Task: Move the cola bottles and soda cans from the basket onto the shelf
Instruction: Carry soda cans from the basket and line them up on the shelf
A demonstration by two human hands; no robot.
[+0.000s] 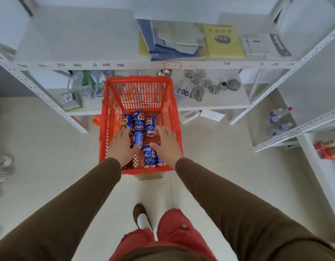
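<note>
- Both brown sleeves reach down into the red basket on the floor.
- Left hand and right hand hover flat, fingers straight, over blue soda cans lying inside.
- White shelf stands just behind.

We reach in through the open top of the red basket, whose slatted walls close every side. Its far half is bare floor; the near half is crowded with blue cans. On the numbered shelf above, the left stretch lies open, while booklets (stacked flat) fill the right. Metal lids clutter the lower board.
</note>
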